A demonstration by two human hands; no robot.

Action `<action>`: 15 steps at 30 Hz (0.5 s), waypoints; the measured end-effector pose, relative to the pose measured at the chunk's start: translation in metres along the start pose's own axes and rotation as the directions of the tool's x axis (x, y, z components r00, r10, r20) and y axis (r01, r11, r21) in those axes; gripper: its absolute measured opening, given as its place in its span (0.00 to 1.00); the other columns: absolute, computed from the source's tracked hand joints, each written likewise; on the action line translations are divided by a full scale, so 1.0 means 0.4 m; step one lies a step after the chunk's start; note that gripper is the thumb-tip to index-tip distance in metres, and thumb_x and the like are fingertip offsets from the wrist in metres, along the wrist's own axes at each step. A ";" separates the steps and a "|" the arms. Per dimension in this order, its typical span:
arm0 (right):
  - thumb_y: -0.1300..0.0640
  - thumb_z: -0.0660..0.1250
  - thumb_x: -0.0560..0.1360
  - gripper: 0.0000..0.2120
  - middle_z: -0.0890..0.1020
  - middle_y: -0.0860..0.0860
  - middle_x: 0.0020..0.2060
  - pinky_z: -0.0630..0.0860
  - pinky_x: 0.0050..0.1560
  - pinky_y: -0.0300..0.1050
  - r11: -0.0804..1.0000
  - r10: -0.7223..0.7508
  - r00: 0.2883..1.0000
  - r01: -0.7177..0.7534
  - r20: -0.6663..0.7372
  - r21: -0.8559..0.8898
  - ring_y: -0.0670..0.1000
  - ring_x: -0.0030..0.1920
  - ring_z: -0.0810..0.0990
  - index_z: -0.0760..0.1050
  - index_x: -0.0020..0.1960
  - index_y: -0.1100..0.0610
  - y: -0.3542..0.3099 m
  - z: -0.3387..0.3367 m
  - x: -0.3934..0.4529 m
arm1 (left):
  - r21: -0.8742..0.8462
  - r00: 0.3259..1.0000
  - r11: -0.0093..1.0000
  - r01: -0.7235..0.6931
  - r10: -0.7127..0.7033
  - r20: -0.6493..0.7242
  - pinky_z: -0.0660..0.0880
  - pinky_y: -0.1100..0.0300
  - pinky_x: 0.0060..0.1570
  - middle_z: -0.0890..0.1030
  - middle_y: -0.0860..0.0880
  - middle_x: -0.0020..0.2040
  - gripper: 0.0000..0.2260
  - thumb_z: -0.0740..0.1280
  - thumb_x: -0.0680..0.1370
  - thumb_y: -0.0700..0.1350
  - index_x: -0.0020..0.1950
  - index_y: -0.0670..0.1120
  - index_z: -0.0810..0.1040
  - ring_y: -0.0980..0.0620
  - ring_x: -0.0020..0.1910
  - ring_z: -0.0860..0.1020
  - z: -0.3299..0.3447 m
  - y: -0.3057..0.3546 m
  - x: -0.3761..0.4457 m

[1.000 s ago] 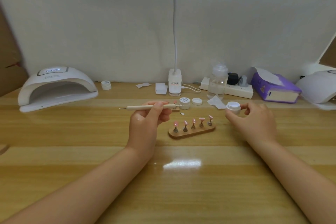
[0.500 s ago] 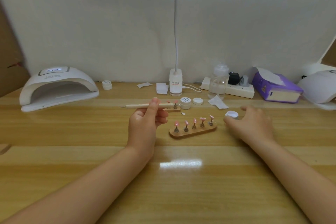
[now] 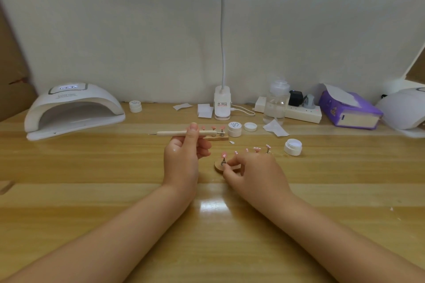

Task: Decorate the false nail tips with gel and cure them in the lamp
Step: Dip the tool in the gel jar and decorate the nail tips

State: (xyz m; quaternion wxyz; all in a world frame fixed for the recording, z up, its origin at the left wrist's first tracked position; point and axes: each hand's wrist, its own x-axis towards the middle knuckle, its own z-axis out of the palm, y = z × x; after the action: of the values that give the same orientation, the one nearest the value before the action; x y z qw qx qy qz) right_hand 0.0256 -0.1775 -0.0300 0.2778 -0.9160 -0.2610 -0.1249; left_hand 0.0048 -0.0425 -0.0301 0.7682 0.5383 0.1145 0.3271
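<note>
Left hand pinches the dotting pen level above the tabletop; right hand curls fingers round the wooden nail-tip stand.

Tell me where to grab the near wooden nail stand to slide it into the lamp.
Pinch the wooden nail stand by its low base edge at the exposed left end, coming in low from the side: the nail tips stand upright on pins, likely wet.
</note>
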 end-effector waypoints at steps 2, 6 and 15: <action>0.46 0.62 0.75 0.12 0.82 0.48 0.38 0.75 0.42 0.45 0.997 -0.037 0.999 0.036 -0.020 -0.063 0.49 0.43 0.79 0.82 0.47 0.49 0.003 0.009 -0.001 | 0.003 1.000 1.000 -0.005 0.005 -0.001 0.75 0.62 0.33 0.79 0.51 0.28 0.12 0.63 0.79 0.49 0.40 0.45 0.80 0.55 0.29 0.76 0.001 -0.001 0.001; 0.43 0.59 0.77 0.15 0.82 0.48 0.37 0.75 0.39 0.45 0.995 -0.045 0.999 0.045 0.003 -0.092 0.49 0.42 0.79 0.80 0.45 0.50 0.015 0.018 0.008 | 0.001 1.000 1.000 -0.008 0.008 -0.001 0.75 0.62 0.33 0.79 0.51 0.28 0.12 0.64 0.79 0.49 0.40 0.45 0.79 0.55 0.29 0.76 -0.001 -0.004 0.001; 0.43 0.57 0.78 0.15 0.81 0.47 0.36 0.73 0.37 0.45 0.995 -0.057 0.998 0.059 0.036 -0.074 0.48 0.41 0.78 0.79 0.46 0.48 0.016 0.020 0.010 | -0.002 1.000 1.000 0.007 -0.007 0.007 0.75 0.60 0.35 0.78 0.50 0.28 0.11 0.64 0.79 0.48 0.41 0.43 0.78 0.55 0.28 0.75 0.003 0.002 -0.007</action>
State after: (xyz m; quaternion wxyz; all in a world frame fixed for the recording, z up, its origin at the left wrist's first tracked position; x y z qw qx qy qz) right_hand 0.0332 -0.1758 -0.0378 0.2349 -0.9198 -0.2874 -0.1269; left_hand 0.0030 -0.0449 -0.0295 0.7702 0.5384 0.1131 0.3226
